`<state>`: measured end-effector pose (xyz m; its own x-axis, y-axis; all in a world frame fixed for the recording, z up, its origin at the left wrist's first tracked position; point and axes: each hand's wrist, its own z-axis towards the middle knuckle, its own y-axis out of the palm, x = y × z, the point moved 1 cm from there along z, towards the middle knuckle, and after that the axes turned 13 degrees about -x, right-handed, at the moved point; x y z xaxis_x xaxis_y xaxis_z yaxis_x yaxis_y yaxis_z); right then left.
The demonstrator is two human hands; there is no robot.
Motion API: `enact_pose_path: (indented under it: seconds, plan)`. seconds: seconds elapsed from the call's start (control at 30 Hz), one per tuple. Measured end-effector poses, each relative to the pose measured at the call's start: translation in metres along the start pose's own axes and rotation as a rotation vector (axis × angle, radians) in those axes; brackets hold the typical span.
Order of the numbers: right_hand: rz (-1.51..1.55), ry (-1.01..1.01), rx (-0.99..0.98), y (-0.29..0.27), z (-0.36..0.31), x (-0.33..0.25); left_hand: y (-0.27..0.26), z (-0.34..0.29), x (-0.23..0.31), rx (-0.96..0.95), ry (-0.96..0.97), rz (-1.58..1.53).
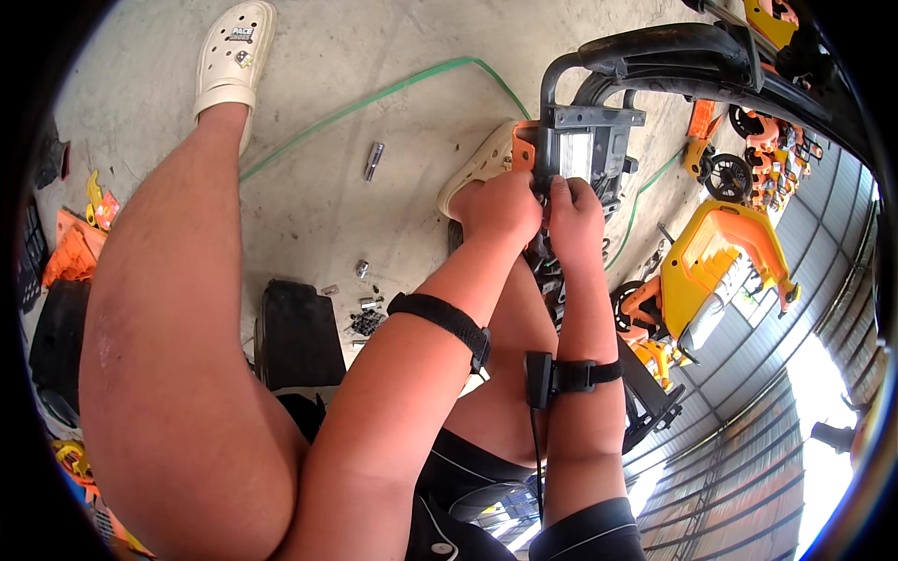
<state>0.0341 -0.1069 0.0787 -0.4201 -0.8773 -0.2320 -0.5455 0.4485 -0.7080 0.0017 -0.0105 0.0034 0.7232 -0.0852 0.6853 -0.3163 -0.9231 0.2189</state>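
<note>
My left hand (505,210) is closed at the lower left corner of a black bracketed unit with a pale rectangular panel (573,154). Close beside it, my right hand (575,222) has its thumb and fingers bent together just under the panel. Whatever lies between the fingers of either hand is hidden. The unit sits beneath a bent black tubular frame (655,47) that runs off to the upper right. An orange piece (524,145) shows just above my left hand.
A metal socket (374,161) lies on the concrete floor, with smaller sockets (362,269) and a pile of dark bolts (367,323) nearer me. A green hose (393,86) crosses behind. A black block-shaped part (299,334) stands between my legs. Yellow-orange vehicle bodies (720,252) are on the right.
</note>
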Motion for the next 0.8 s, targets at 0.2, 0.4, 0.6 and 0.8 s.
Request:
enact_pose_path:
  seconds: [0.2, 0.4, 0.6, 0.8]
  plan:
    - [-0.001, 0.003, 0.014, 0.001, 0.001, 0.0, -0.005, 0.0, -0.005, -0.087, 0.013, -0.091]
    - [0.006, 0.007, 0.024, 0.002, 0.001, 0.001, -0.009, -0.003, 0.0, -0.092, -0.021, -0.011]
    - [0.039, 0.033, -0.002, 0.001, -0.002, -0.007, -0.014, 0.006, -0.013, -0.065, -0.038, 0.017]
    - [0.007, 0.009, -0.004, 0.0, 0.003, 0.004, -0.023, 0.003, -0.004, 0.091, 0.108, 0.369]
